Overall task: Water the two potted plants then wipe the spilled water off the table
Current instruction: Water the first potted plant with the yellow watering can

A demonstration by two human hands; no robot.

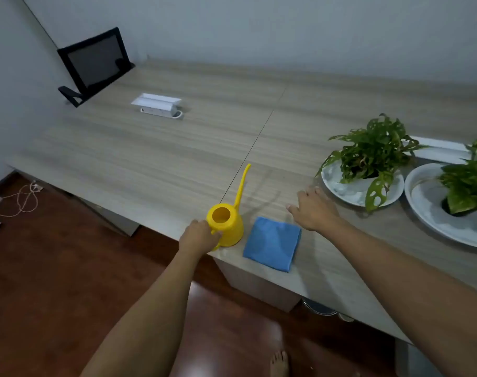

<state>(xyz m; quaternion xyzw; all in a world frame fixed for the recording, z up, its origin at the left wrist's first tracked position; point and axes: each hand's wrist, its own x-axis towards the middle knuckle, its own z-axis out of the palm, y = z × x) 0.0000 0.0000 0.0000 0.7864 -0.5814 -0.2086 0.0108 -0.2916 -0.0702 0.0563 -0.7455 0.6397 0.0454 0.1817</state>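
Cloth, blue and folded, lies at the near edge of the table, just right of the yellow watering can. The left grip curls round the can's handle; the can stands upright. The right grip is spread wide and empty, just beyond the cloth. Farther right, two potted plants sit on white plates. A white power strip lies well beyond.
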